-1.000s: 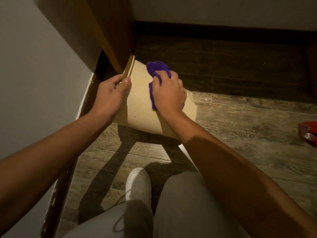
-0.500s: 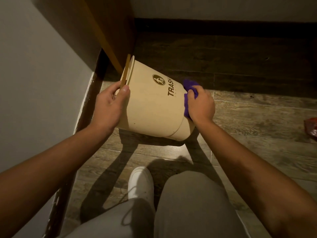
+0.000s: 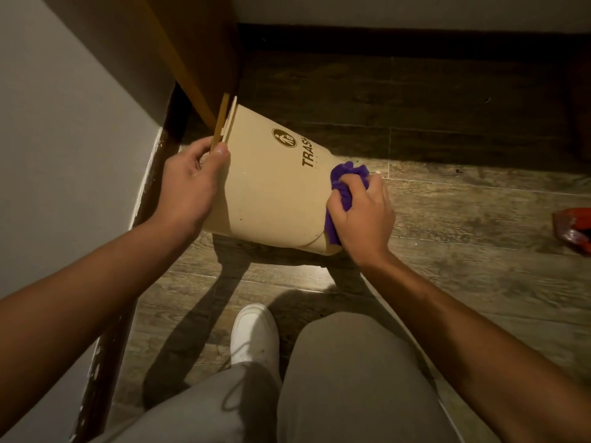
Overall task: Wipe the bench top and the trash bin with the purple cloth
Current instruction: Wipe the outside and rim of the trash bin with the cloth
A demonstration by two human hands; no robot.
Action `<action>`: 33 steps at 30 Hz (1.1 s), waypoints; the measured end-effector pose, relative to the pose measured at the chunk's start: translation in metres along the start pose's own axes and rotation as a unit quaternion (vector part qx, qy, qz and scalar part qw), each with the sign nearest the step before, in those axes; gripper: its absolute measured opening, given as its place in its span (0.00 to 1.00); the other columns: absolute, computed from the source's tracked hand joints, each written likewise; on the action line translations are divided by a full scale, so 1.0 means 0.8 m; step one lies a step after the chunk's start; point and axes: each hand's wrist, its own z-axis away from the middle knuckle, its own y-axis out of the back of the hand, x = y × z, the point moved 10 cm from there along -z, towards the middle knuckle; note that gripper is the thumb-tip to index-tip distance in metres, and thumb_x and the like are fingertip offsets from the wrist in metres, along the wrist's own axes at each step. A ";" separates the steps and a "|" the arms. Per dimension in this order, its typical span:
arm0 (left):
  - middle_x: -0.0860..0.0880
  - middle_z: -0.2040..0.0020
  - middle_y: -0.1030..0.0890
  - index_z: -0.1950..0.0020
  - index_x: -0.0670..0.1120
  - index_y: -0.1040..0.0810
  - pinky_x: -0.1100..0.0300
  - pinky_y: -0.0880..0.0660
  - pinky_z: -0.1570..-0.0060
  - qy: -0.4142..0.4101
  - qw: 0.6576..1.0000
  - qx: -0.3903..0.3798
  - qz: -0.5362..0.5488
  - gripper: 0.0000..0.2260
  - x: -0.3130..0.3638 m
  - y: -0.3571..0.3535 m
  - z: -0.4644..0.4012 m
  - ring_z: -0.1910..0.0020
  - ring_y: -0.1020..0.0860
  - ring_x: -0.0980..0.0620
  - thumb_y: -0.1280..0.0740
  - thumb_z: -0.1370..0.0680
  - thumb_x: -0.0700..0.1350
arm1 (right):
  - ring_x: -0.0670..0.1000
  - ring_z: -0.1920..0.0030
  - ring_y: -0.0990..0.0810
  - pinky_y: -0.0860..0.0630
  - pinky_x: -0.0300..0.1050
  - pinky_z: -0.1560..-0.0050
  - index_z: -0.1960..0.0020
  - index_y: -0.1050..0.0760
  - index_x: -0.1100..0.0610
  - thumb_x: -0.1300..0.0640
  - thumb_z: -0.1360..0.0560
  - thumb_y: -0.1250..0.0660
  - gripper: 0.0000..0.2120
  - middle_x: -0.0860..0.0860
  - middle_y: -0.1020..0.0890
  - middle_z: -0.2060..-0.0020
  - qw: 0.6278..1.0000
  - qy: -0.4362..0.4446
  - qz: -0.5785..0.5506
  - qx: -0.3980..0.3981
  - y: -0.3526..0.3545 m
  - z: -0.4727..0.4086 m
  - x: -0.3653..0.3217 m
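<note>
A beige trash bin with a dark "TRASH" print is tipped on its side, its rim toward the left and its base toward the right, held off the wooden floor. My left hand grips the bin's rim and lid edge. My right hand is closed on the bunched purple cloth and presses it against the bin's base end. Part of the cloth is hidden under my fingers.
A wooden bench leg or panel stands just behind the bin on the left, beside a grey wall. A red wrapper lies on the floor at the right. My white shoe and knees are below.
My right hand has slid the purple cloth from the bin's upper side, near the rim, across to its base end, uncovering the TRASH print. My left hand keeps its grip on the rim.
</note>
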 end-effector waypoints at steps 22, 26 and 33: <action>0.62 0.48 0.23 0.32 0.54 0.23 0.59 0.31 0.57 -0.035 0.997 -0.002 -0.069 0.16 0.034 -0.009 -0.022 0.49 0.25 0.58 0.40 0.17 0.56 | 0.48 0.65 0.26 0.37 0.41 0.68 0.52 0.22 0.46 0.36 0.24 0.40 0.16 0.47 0.21 0.63 0.949 0.004 0.182 -0.258 0.010 0.037 0.076; 0.54 0.44 0.22 0.31 0.50 0.22 0.52 0.28 0.50 -0.056 0.993 -0.027 -0.101 0.18 0.056 -0.014 -0.028 0.48 0.24 0.53 0.39 0.17 0.56 | 0.46 0.66 0.27 0.38 0.40 0.69 0.56 0.26 0.47 0.36 0.24 0.42 0.16 0.45 0.25 0.66 0.980 0.004 0.116 -0.161 0.062 -0.033 0.007; 0.54 0.46 0.23 0.33 0.50 0.21 0.58 0.30 0.52 -0.125 0.970 -0.085 -0.189 0.17 0.096 -0.047 -0.023 0.51 0.25 0.57 0.38 0.17 0.55 | 0.48 0.52 0.24 0.29 0.44 0.59 0.26 0.31 0.42 0.44 0.17 0.40 0.20 0.53 0.23 0.41 0.990 0.117 0.057 -0.051 0.097 -0.096 -0.139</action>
